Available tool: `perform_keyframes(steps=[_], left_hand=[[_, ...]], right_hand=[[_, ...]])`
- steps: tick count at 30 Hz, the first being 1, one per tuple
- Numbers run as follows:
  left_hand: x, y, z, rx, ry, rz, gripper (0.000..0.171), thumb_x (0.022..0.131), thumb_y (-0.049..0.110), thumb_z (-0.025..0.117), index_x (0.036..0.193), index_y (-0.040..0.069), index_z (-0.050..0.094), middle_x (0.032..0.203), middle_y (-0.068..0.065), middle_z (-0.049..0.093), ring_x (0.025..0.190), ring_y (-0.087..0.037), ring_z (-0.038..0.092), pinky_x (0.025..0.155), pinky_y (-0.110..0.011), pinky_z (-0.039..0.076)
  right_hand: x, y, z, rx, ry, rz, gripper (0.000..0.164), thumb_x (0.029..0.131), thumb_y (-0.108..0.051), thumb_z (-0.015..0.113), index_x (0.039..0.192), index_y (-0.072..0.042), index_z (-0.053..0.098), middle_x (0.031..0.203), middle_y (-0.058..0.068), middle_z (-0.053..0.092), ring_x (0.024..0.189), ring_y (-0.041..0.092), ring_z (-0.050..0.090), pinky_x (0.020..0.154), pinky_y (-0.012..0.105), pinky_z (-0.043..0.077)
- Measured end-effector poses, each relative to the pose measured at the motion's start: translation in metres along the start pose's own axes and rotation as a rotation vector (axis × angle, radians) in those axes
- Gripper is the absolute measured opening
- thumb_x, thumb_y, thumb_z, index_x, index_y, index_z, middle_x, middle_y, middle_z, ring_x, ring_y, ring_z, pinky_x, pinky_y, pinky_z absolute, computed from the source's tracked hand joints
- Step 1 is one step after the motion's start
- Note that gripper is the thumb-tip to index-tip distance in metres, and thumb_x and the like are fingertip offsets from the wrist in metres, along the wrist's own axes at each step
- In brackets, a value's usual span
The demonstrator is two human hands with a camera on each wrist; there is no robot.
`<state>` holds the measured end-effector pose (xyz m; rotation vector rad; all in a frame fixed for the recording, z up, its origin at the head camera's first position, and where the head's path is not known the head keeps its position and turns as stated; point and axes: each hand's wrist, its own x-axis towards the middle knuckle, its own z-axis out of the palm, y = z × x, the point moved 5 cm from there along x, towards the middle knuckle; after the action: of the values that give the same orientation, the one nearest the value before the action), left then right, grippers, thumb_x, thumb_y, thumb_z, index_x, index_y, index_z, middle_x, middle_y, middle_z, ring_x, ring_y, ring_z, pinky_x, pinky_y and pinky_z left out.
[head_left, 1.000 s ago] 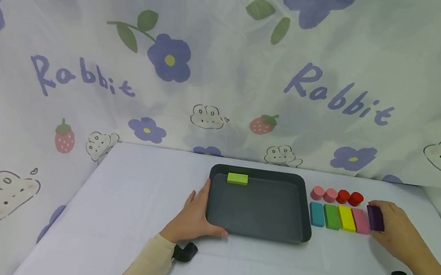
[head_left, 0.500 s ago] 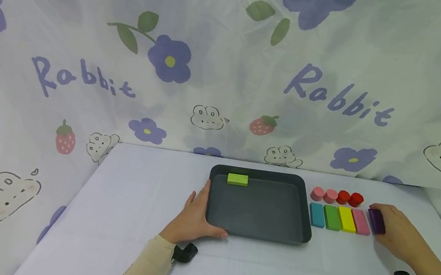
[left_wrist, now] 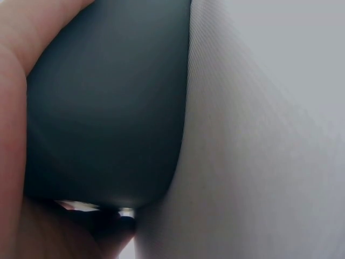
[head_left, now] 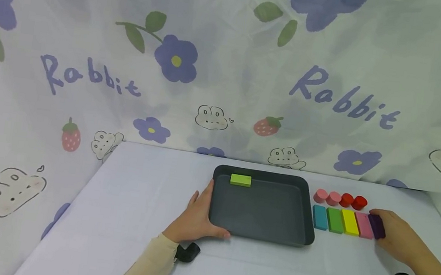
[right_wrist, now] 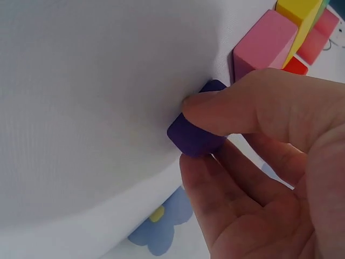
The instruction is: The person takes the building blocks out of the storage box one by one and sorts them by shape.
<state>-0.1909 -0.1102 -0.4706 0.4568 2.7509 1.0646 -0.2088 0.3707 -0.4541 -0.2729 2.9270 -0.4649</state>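
A dark grey rectangular tray lies on the white table. My left hand rests at its front left corner, fingers straight along the left side and thumb along the front. The left wrist view shows the tray's dark outer wall close up beside the hand. My right hand pinches a purple block between thumb and fingers. That block stands at the right end of a row, right beside a pink block. Within the tray, near its back left corner, lies a lime green block.
Left of the pink block are yellow, green and blue blocks. Behind them stand two pink cylinders and two red cylinders. A printed cloth hangs along the table's back edge.
My right hand has brought the purple block down and closer to the pink block, narrowing the gap. The left hand stays at the tray's corner. The head view has shifted slightly.
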Motion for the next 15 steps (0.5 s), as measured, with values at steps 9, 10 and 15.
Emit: perform_keyframes(steps=[9, 10, 15], left_hand=[[0.0, 0.001, 0.0, -0.017, 0.0, -0.002, 0.147, 0.063, 0.062, 0.089, 0.16, 0.003, -0.005, 0.168, -0.012, 0.01, 0.153, -0.02, 0.014, 0.124, -0.048, -0.001], [0.0, 0.001, 0.0, -0.017, 0.001, 0.0, 0.147, 0.063, 0.062, 0.089, 0.16, 0.003, -0.005, 0.168, -0.012, 0.01, 0.153, -0.02, 0.015, 0.124, -0.049, 0.0], [0.001, 0.0, -0.001, -0.005, -0.008, 0.001, 0.149, 0.063, 0.062, 0.089, 0.16, 0.003, -0.007, 0.168, -0.011, 0.009, 0.153, -0.021, 0.014, 0.124, -0.048, -0.001]], right_hand=[[-0.003, -0.006, -0.004, -0.029, 0.033, -0.051, 0.067, 0.072, 0.009, 0.079, 0.13, 0.016, 0.047, 0.129, 0.042, 0.044, 0.114, 0.059, 0.043, 0.092, 0.074, 0.04], [-0.003, -0.009, -0.006, -0.034, 0.045, -0.064, 0.067, 0.072, 0.01, 0.079, 0.131, 0.015, 0.047, 0.129, 0.042, 0.044, 0.115, 0.059, 0.042, 0.091, 0.074, 0.041], [-0.003, -0.029, -0.013, -0.065, 0.089, -0.129, 0.07, 0.068, 0.013, 0.08, 0.131, 0.016, 0.048, 0.13, 0.041, 0.044, 0.117, 0.06, 0.041, 0.091, 0.073, 0.042]])
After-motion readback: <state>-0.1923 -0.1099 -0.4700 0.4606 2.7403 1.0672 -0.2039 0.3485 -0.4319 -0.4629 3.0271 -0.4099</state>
